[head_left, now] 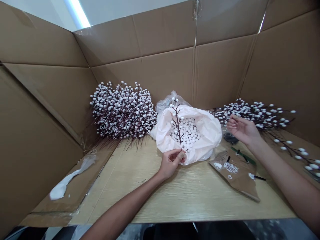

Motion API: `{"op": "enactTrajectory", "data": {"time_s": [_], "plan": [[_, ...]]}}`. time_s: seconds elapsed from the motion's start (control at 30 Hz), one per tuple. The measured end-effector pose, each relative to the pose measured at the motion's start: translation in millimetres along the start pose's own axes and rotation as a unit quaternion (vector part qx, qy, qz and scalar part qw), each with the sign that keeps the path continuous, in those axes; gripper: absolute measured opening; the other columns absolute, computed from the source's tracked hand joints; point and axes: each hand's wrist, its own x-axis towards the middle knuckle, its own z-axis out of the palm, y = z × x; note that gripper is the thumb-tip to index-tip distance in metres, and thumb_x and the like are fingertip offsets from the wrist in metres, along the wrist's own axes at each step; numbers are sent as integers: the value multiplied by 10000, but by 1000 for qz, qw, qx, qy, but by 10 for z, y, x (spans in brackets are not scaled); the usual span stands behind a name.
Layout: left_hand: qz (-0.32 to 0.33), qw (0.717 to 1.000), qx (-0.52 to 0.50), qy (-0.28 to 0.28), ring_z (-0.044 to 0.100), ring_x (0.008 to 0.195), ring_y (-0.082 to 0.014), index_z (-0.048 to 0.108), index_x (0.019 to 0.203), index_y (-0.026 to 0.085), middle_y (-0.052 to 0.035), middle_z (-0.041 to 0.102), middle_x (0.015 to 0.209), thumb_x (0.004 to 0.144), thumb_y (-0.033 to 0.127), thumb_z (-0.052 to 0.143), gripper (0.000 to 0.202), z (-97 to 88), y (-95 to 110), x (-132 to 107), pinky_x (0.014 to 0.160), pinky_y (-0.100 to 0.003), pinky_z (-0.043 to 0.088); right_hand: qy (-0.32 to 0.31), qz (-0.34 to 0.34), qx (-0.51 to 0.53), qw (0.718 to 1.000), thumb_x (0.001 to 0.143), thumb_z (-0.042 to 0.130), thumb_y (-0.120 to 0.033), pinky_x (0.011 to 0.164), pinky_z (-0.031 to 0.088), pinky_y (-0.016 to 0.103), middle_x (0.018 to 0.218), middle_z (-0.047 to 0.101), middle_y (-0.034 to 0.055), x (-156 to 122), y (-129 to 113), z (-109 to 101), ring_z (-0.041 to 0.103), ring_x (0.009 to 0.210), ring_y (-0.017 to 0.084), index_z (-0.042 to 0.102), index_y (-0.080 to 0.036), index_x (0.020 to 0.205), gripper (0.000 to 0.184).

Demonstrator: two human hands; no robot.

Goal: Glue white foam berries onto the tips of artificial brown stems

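Observation:
My left hand [171, 162] pinches the bottom of a thin dark branch [177, 120] and holds it upright; a few white beads sit on its upper twigs. Right behind it lies an open pale pink plastic bag [210, 131] full of loose white beads [188, 133]. My right hand [242, 129] hovers palm-up to the right, fingers loosely curled and empty, beside a heap of beaded branches [257, 114] lying flat.
A dense bundle of finished beaded branches [123, 110] leans at the back left. A brown paper scrap [237, 175] with glue smears and small dark sticks lies on the wooden tabletop [190, 196]. Cardboard walls [45, 110] enclose the table on three sides. White plastic [67, 181] lies at the left.

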Motion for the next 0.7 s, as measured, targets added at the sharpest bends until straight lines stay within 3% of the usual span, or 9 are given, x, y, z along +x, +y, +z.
{"op": "enactTrajectory", "data": {"time_s": [0.27, 0.7], "plan": [[-2, 1000, -4, 0, 562, 571, -119, 688, 793, 102, -33, 642, 626, 759, 417, 678, 317, -1, 3, -5, 598, -235, 486, 26, 4, 46, 999, 697, 561, -67, 378, 377, 144, 560, 447, -4, 21, 34, 4, 381, 486, 63, 607, -152, 682, 98], [-2, 1000, 10, 14, 575, 567, -116, 700, 790, 97, -39, 659, 634, 745, 400, 693, 306, 7, -33, 5, 586, -223, 486, 58, 20, 33, 998, 897, 382, -189, 404, 432, 187, 596, 515, 37, -37, 6, 86, 440, 498, 94, 661, -115, 867, 290]]}}
